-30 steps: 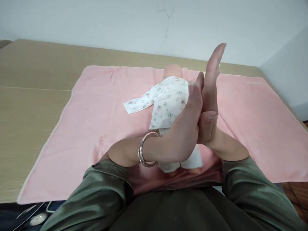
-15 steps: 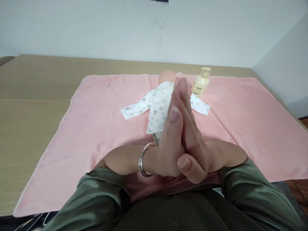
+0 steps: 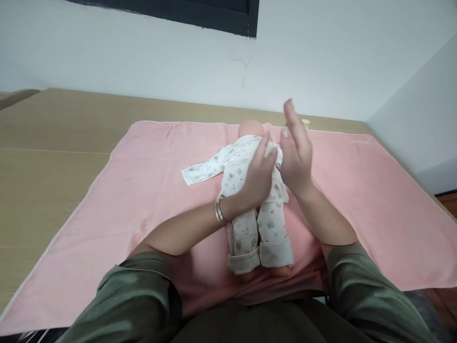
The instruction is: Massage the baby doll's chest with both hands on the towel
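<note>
A baby doll (image 3: 233, 178) lies on a pink blanket (image 3: 160, 176), its bald head toward the wall. It wears a white printed top and matching trousers (image 3: 274, 233) with turned-up cuffs; its feet show below them. Above the doll's top is my left hand (image 3: 260, 174), fingers stretched and slightly blurred, a silver bangle (image 3: 219, 208) on the wrist. My right hand (image 3: 297, 155) is raised beside it, palm facing left and fingers extended. A gap separates the two hands, and neither holds anything. The doll's right-side sleeve is hidden behind my right hand.
The cream cap of a pump bottle (image 3: 306, 123) shows behind my right hand, which covers the rest. Under the blanket is a light wooden table (image 3: 64, 124), its far side along a white wall (image 3: 314, 57). A dark frame (image 3: 214, 14) is on the wall.
My palms were pressed together in front of the doll; they have come apart, the left hand lower over its top. The view has shifted, and the doll's trousers are now uncovered.
</note>
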Motion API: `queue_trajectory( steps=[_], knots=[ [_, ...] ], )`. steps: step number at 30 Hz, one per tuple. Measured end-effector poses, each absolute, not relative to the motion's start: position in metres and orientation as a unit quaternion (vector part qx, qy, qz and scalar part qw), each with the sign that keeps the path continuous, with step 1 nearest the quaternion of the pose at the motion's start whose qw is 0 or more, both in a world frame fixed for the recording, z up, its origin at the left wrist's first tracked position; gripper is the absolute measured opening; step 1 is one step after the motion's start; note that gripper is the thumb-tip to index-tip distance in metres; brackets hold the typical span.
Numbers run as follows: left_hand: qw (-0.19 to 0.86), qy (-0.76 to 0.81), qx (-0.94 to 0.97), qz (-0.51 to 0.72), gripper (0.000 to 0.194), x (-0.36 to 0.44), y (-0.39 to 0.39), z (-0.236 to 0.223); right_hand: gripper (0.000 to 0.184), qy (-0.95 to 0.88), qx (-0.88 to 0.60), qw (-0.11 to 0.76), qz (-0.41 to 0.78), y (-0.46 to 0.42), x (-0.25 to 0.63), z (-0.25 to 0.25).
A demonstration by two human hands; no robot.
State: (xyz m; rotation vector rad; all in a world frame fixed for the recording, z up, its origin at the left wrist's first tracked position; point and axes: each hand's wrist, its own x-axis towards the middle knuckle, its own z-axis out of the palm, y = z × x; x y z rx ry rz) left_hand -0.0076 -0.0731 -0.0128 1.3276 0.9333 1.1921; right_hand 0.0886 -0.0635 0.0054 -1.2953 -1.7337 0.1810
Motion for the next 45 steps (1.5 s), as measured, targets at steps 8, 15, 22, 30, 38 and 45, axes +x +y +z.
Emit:
queue_trajectory(
  steps=[8, 15, 22, 30, 38, 45],
  knots=[
    [0.327, 0.519, 0.577, 0.539, 0.038, -0.03, 0.043, -0.085, 0.059, -0.779, -0.546, 0.279, 0.13, 0.011, 0.076, -0.077],
    [0.21, 0.538, 0.645, 0.501, 0.043, -0.029, 0.032, -0.101, 0.058, -0.791, -0.566, 0.212, 0.098, 0.025, 0.095, -0.081],
    [0.166, 0.536, 0.681, 0.47, 0.039, -0.031, 0.031, -0.105, 0.054, -0.789, -0.586, 0.179, 0.028, 0.001, 0.079, -0.084],
    [0.153, 0.538, 0.695, 0.451, 0.043, -0.03, 0.031, -0.105, 0.054, -0.782, -0.582, 0.208, 0.084, 0.023, 0.091, -0.084],
    [0.129, 0.552, 0.687, 0.454, 0.042, -0.031, 0.029, -0.105, 0.055, -0.777, -0.609, 0.157, 0.01, -0.003, 0.076, -0.082],
    [0.14, 0.566, 0.691, 0.428, 0.042, -0.031, 0.03, -0.102, 0.058, -0.809, -0.564, 0.158, 0.047, 0.008, 0.085, -0.084]
  ],
)
